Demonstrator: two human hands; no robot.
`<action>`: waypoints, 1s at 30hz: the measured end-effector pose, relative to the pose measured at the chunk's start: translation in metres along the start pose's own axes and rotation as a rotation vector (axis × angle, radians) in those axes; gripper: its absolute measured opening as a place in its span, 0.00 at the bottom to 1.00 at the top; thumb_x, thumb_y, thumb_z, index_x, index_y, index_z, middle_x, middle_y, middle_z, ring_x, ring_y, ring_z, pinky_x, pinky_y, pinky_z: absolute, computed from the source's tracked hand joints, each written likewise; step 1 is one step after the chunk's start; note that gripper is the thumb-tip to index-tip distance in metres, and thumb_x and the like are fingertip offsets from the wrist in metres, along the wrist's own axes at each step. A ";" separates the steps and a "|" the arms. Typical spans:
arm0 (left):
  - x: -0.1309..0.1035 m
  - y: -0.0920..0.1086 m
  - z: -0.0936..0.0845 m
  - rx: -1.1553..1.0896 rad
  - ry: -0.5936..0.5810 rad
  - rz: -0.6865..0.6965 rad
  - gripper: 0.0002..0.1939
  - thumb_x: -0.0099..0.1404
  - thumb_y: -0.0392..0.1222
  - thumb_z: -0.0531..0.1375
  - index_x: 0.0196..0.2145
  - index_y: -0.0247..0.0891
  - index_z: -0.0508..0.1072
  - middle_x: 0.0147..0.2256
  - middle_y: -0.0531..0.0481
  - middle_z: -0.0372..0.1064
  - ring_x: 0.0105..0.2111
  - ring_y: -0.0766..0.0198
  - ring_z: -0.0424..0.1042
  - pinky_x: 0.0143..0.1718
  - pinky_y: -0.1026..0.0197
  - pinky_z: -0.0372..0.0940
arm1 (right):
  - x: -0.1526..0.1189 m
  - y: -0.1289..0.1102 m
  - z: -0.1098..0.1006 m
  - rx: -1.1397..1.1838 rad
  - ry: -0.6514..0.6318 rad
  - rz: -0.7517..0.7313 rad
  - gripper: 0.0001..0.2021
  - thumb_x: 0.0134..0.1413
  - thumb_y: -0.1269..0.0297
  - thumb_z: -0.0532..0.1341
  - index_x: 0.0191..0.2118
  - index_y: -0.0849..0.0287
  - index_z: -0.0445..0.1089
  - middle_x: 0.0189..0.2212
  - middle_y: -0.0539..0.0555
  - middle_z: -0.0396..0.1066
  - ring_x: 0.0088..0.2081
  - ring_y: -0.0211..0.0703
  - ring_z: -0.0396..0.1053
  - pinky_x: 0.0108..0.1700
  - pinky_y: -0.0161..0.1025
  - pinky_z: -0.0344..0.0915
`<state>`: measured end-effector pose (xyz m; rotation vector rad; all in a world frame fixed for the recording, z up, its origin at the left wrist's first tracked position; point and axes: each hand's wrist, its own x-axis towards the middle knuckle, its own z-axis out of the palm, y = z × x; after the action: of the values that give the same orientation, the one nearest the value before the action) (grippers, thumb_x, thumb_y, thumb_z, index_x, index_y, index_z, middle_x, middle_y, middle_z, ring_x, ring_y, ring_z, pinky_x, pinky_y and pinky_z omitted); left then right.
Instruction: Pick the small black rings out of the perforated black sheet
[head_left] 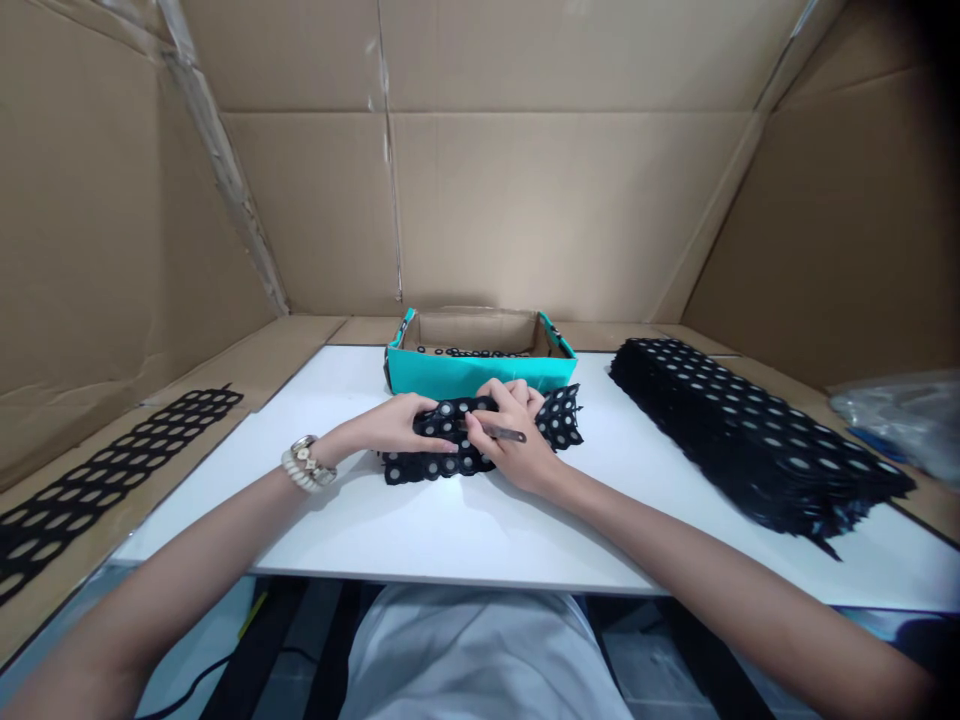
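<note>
A strip of black fabric with rows of pale round dots (559, 418) lies on the white table between my hands, partly folded over itself. My left hand (397, 422), with bracelets at the wrist, holds the strip's left part between thumb and fingers. My right hand (517, 430) grips a slim, flat metal tool (504, 433) with a small hole at its end. The tool's working tip is hidden against the fabric. The other fingers of this hand rest on the strip's far edge.
Behind my hands stands a turquoise open box (480, 372) with black ring-shaped pieces inside. A thick stack of dotted black fabric (750, 430) lies to the right, near clear plastic (900, 415). At left, a black strip with holes (112, 480) lies on cardboard. Cardboard walls (570, 200) surround the table.
</note>
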<state>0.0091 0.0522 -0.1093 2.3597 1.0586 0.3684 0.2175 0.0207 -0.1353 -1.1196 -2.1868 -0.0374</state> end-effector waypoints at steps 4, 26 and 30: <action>0.001 -0.004 -0.002 0.004 -0.070 0.050 0.23 0.50 0.60 0.65 0.26 0.34 0.67 0.22 0.56 0.56 0.24 0.69 0.54 0.23 0.67 0.49 | -0.001 -0.001 -0.003 0.092 -0.010 0.014 0.22 0.65 0.61 0.48 0.21 0.59 0.67 0.43 0.53 0.63 0.43 0.47 0.54 0.47 0.48 0.47; -0.002 -0.004 -0.003 -0.122 -0.172 -0.046 0.23 0.54 0.59 0.63 0.25 0.33 0.70 0.21 0.54 0.61 0.21 0.70 0.56 0.20 0.67 0.50 | 0.002 -0.001 -0.018 0.325 -0.143 0.017 0.25 0.64 0.65 0.43 0.15 0.61 0.58 0.33 0.54 0.64 0.46 0.48 0.55 0.55 0.51 0.44; -0.002 -0.003 -0.002 -0.106 -0.157 -0.054 0.24 0.53 0.60 0.62 0.23 0.33 0.67 0.20 0.56 0.57 0.21 0.70 0.53 0.20 0.67 0.48 | 0.002 0.001 -0.018 0.329 -0.116 0.049 0.24 0.63 0.67 0.43 0.16 0.61 0.56 0.35 0.54 0.65 0.45 0.47 0.54 0.53 0.50 0.47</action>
<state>0.0049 0.0532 -0.1096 2.2221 1.0018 0.2096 0.2277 0.0169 -0.1206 -1.0063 -2.1648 0.4031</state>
